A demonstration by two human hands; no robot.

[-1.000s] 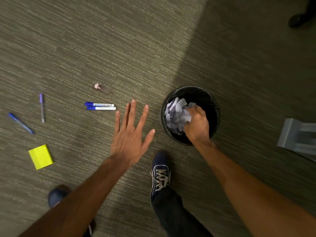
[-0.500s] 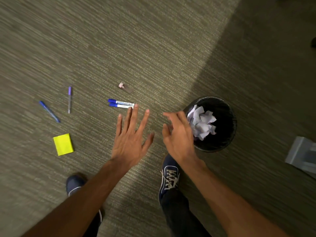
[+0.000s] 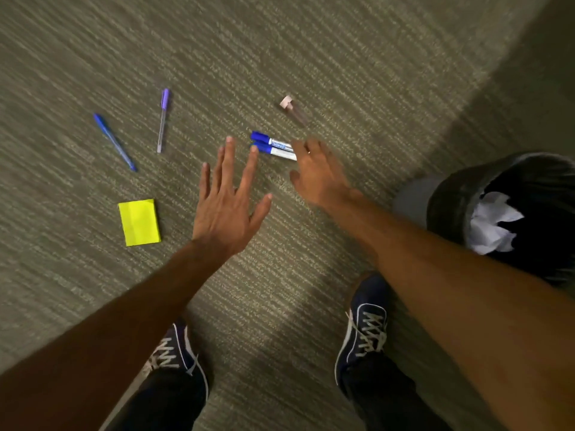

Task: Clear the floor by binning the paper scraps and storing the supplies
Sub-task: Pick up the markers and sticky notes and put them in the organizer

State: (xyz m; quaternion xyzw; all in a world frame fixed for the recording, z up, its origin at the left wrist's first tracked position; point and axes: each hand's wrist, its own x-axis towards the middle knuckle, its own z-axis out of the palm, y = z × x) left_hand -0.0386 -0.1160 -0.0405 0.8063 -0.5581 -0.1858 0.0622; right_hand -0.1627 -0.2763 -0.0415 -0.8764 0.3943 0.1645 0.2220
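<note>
Hands [image 3: 227, 209] spread — over markers [image 3: 273, 146].

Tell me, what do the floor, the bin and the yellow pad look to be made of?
Floor: looks like low-pile carpet, matte grey-green with fine ribbed lines.
Bin: dark and dull; maybe plastic or metal mesh, too blurred to tell. The white stuff inside is crumpled paper, creased and torn-edged.
Yellow pad: likely a stack of sticky notes, matte paper, flat with square edges.

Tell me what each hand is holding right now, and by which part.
Nothing is held. The left hand is spread open above the carpet. The right hand reaches over the two blue markers, fingers not closed on them.
</note>
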